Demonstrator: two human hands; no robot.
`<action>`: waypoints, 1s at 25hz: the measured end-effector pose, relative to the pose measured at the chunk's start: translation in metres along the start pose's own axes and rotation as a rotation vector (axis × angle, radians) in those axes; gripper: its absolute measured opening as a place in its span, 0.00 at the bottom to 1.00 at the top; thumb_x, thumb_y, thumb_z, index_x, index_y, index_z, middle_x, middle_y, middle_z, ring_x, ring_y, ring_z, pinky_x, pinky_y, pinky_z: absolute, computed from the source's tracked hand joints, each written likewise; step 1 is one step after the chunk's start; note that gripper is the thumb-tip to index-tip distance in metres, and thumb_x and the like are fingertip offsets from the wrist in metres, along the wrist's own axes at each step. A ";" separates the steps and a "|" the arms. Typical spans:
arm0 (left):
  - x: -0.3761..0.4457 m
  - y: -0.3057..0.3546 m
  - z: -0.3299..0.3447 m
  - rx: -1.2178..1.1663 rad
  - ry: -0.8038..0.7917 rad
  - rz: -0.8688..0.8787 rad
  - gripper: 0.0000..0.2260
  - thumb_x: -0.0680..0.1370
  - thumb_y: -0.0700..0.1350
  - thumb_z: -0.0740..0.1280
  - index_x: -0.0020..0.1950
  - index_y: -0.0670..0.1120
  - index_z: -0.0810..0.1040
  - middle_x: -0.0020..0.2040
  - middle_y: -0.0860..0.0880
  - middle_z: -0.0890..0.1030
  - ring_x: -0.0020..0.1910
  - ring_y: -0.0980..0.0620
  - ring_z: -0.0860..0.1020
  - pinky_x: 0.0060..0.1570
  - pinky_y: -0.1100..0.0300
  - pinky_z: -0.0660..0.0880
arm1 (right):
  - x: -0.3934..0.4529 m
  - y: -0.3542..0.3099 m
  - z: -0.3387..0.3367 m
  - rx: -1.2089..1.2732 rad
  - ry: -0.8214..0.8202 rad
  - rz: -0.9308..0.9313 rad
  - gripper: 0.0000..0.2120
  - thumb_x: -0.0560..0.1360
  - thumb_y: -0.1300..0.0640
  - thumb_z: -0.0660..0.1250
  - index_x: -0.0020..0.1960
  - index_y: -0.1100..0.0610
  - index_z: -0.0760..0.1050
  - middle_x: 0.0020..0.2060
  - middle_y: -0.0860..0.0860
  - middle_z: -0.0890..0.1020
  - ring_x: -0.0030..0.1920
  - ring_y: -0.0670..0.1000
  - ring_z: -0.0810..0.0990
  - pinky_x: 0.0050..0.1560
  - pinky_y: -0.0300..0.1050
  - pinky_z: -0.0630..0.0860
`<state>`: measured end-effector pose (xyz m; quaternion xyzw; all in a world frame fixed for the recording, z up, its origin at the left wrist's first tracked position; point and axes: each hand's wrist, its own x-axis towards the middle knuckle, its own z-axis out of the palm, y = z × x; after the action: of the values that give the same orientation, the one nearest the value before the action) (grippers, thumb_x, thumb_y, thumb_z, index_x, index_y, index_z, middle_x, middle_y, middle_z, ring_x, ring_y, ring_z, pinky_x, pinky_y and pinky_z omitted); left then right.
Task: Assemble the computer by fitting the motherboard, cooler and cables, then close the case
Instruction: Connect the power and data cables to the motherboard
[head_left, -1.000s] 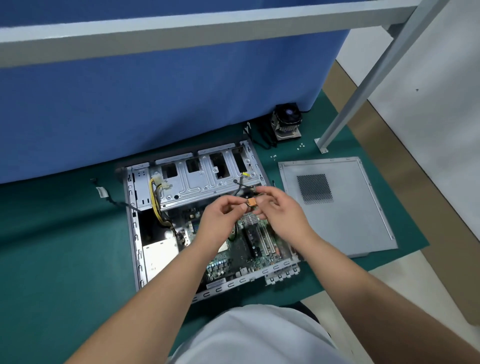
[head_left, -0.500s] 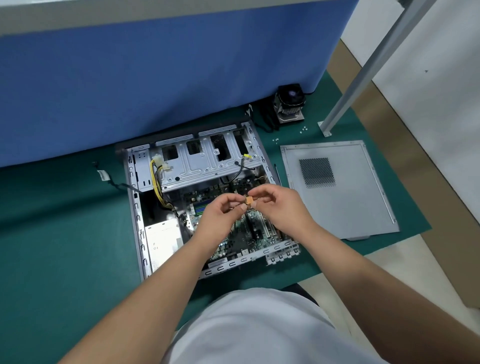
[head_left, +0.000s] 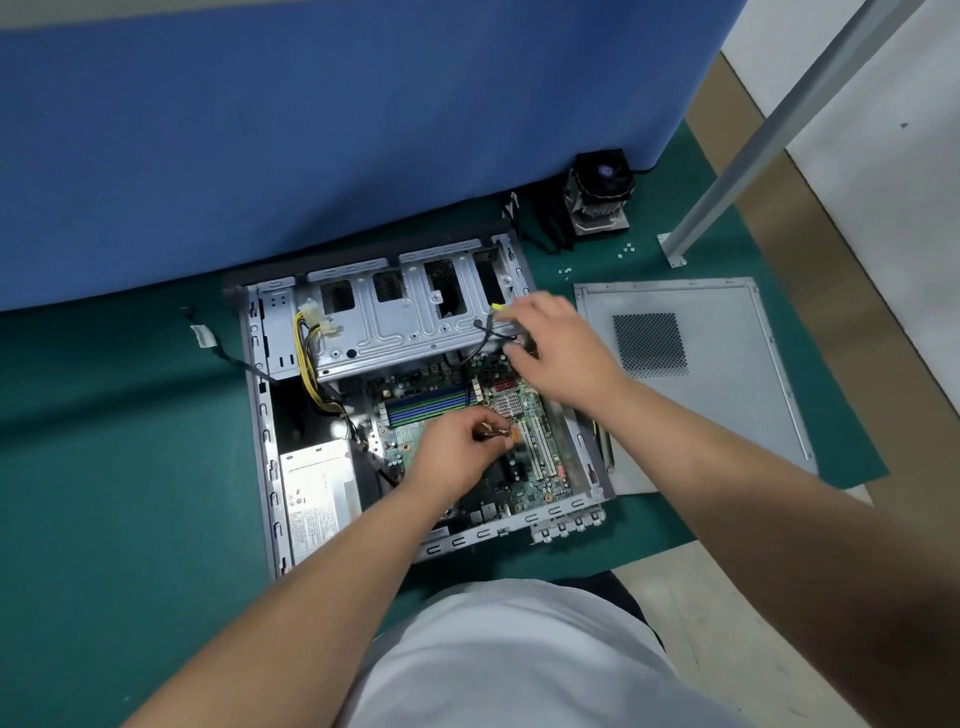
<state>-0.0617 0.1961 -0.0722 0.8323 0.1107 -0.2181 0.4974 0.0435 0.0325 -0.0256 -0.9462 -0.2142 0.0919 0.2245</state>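
A green mat (head_left: 114, 467) covers the floor in front of a blue partition (head_left: 311, 130), with a slanted metal post (head_left: 769, 124) bolted down at the right. On the mat lies the open computer case (head_left: 262, 441), its motherboard (head_left: 524, 457) already seated inside.

The left hand (head_left: 457, 457) hovers low over the middle of the board, fingers curled, pinching a small orange connector (head_left: 514, 435) between thumb and fingertips. The right hand (head_left: 563, 348) reaches further back to the drive cage (head_left: 395, 322), palm down, fingers bent toward a black cable (head_left: 480, 340) with a yellow tip; whether it actually grips the cable cannot be told from here.

One case, one board, one power supply (head_left: 319, 493) in the near-left corner, one bundle of yellow wires (head_left: 306, 358) coming down from the cage. One cooler (head_left: 600, 192) stands apart on the mat at the foot of the partition, outside the case. One side panel (head_left: 727, 374) lies flat just right of the case, its near-left edge tucked against the case wall. Two small clusters of screws (head_left: 626, 250) lie loose between cooler and panel.

The mat is bare to the left of the case apart from a thin tagged wire (head_left: 205, 338). The mat's edge runs close behind the panel on the right.
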 end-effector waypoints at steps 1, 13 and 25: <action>0.003 0.000 0.002 0.052 -0.023 -0.002 0.07 0.77 0.48 0.75 0.54 0.58 0.83 0.43 0.57 0.82 0.29 0.61 0.76 0.28 0.69 0.70 | 0.015 0.000 0.002 -0.057 0.005 -0.026 0.22 0.81 0.50 0.65 0.74 0.51 0.70 0.70 0.49 0.72 0.71 0.51 0.68 0.71 0.52 0.68; 0.021 0.001 0.035 0.199 -0.255 0.101 0.09 0.83 0.48 0.67 0.62 0.57 0.78 0.41 0.50 0.84 0.32 0.56 0.78 0.34 0.60 0.76 | 0.070 0.011 0.023 -0.343 -0.036 -0.186 0.27 0.84 0.41 0.51 0.79 0.51 0.66 0.79 0.50 0.63 0.80 0.55 0.58 0.81 0.54 0.49; 0.038 0.009 0.078 0.450 -0.305 0.087 0.04 0.79 0.45 0.72 0.48 0.53 0.78 0.41 0.53 0.80 0.45 0.48 0.79 0.43 0.58 0.74 | 0.074 0.018 0.030 -0.296 0.042 -0.195 0.25 0.83 0.41 0.54 0.76 0.50 0.69 0.77 0.50 0.68 0.76 0.55 0.66 0.80 0.55 0.51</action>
<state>-0.0446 0.1220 -0.1156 0.8834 -0.0524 -0.3383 0.3200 0.1079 0.0628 -0.0660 -0.9454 -0.3112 0.0173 0.0949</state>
